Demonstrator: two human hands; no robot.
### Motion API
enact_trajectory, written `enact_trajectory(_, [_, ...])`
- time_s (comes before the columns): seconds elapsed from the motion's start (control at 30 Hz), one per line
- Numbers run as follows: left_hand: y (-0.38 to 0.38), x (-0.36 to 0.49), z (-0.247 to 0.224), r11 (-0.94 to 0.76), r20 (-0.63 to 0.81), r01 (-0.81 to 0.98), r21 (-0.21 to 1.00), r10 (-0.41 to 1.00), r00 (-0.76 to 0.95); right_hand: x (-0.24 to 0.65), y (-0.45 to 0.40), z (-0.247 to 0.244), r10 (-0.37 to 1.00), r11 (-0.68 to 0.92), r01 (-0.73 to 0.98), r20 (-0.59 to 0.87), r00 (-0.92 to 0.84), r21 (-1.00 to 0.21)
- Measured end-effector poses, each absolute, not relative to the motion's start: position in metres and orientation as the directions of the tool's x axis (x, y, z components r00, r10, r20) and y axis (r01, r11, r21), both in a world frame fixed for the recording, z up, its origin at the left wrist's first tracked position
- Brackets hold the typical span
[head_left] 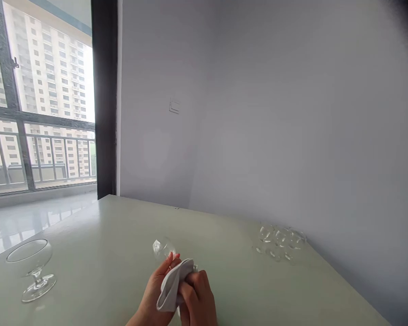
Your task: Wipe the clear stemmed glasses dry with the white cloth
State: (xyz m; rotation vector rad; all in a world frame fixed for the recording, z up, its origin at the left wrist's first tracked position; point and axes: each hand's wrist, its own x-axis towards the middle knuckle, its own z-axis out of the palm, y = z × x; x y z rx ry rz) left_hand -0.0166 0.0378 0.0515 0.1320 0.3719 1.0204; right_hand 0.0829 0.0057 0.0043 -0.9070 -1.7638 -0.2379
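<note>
While my right hand (199, 292) clamps a cloth (172, 287) against my curled left hand (153, 292), whose hold I cannot tell, a glass (163, 247) shows at eleven o'clock by its fingertips. I judge this wiping, calling for a slow turn; a footed glass (38, 277) stands at nine near the table's edge (85, 222), clustered glasses (280, 237) at two, room between.

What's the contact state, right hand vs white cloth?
Touching. The head view shows it: the right hand is curled against the white cloth, its bent fingers lying directly on the fabric, no gap.
</note>
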Motion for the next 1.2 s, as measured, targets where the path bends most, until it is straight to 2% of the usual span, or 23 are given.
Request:
enact_trajectory(0.07, [0.04, -0.017, 0.052, 0.517, -0.192, -0.82, 0.244, 0.855, 0.482, 0.081, 0.008, 0.006, 0.293, 0.668, 0.744, 0.927, -0.234, -0.023])
enact_trajectory(0.13, [0.044, -0.021, 0.054, 0.486, -0.145, -0.848, 0.212, 0.874, 0.464, 0.083, 0.011, 0.012, 0.231, 0.667, 0.742, 0.929, -0.289, 0.065])
enact_trajectory(0.2, [0.047, -0.029, 0.058, 0.478, -0.122, -0.856, 0.195, 0.878, 0.462, 0.09, 0.011, 0.019, 0.29, 0.712, 0.701, 0.892, -0.346, 0.04])
enact_trajectory(0.27, [0.047, -0.035, 0.062, 0.491, -0.103, -0.858, 0.153, 0.871, 0.48, 0.1, 0.01, 0.023, 0.425, 0.735, 0.673, 0.828, -0.366, -0.08])
enact_trajectory(0.33, [0.046, -0.039, 0.064, 0.493, -0.093, -0.862, 0.116, 0.87, 0.485, 0.11, 0.006, 0.026, 0.554, 0.7, 0.66, 0.79, -0.262, -0.271])
enact_trajectory(0.4, [0.044, -0.039, 0.064, 0.487, -0.097, -0.865, 0.122, 0.873, 0.478, 0.115, 0.003, 0.028, 0.596, 0.677, 0.616, 0.791, -0.137, -0.404])
enact_trajectory(0.43, [0.044, -0.038, 0.063, 0.488, -0.102, -0.863, 0.132, 0.873, 0.478, 0.115, 0.002, 0.029, 0.566, 0.698, 0.594, 0.816, -0.116, -0.4])
enact_trajectory(0.57, [0.04, -0.027, 0.057, 0.531, -0.112, -0.833, 0.153, 0.847, 0.519, 0.104, 0.001, 0.032, 0.362, 0.77, 0.622, 0.901, -0.24, -0.143])
enact_trajectory(0.6, [0.039, -0.025, 0.057, 0.546, -0.108, -0.825, 0.148, 0.838, 0.535, 0.101, 0.001, 0.032, 0.378, 0.766, 0.622, 0.897, -0.231, -0.163])
enact_trajectory(0.63, [0.038, -0.024, 0.057, 0.555, -0.101, -0.821, 0.134, 0.832, 0.546, 0.098, 0.002, 0.03, 0.436, 0.759, 0.603, 0.879, -0.192, -0.245])
enact_trajectory(0.73, [0.034, -0.025, 0.063, 0.538, -0.087, -0.842, 0.033, 0.841, 0.534, 0.093, 0.006, 0.017, 0.712, 0.632, 0.484, 0.7, -0.055, -0.605])
enact_trajectory(0.8, [0.033, -0.029, 0.068, 0.525, -0.075, -0.851, -0.009, 0.849, 0.524, 0.091, 0.01, 0.005, 0.815, 0.524, 0.5, 0.576, -0.061, -0.689])
enact_trajectory(0.87, [0.032, -0.034, 0.073, 0.515, -0.053, -0.857, 0.035, 0.857, 0.513, 0.089, 0.013, -0.007, 0.852, 0.48, 0.602, 0.504, -0.145, -0.638])
enact_trajectory(0.93, [0.034, -0.038, 0.076, 0.461, -0.035, -0.876, 0.139, 0.887, 0.461, 0.09, 0.014, -0.01, 0.84, 0.528, 0.672, 0.438, -0.32, -0.52])
enact_trajectory(1.0, [0.038, -0.041, 0.077, 0.377, -0.04, -0.885, 0.272, 0.924, 0.381, 0.096, 0.011, -0.001, 0.777, 0.627, 0.647, 0.4, -0.485, -0.434])
enact_trajectory(1.03, [0.04, -0.042, 0.076, 0.334, -0.051, -0.878, 0.343, 0.94, 0.338, 0.102, 0.009, 0.008, 0.744, 0.669, 0.606, 0.405, -0.532, -0.431])
enact_trajectory(1.1, [0.045, -0.042, 0.072, 0.257, -0.061, -0.841, 0.476, 0.964, 0.26, 0.114, 0.004, 0.032, 0.762, 0.647, 0.563, 0.426, -0.487, -0.515])
enact_trajectory(1.2, [0.046, -0.035, 0.062, 0.159, -0.034, -0.725, 0.67, 0.982, 0.185, 0.123, 0.0, 0.065, 0.895, 0.422, 0.651, 0.403, -0.19, -0.631])
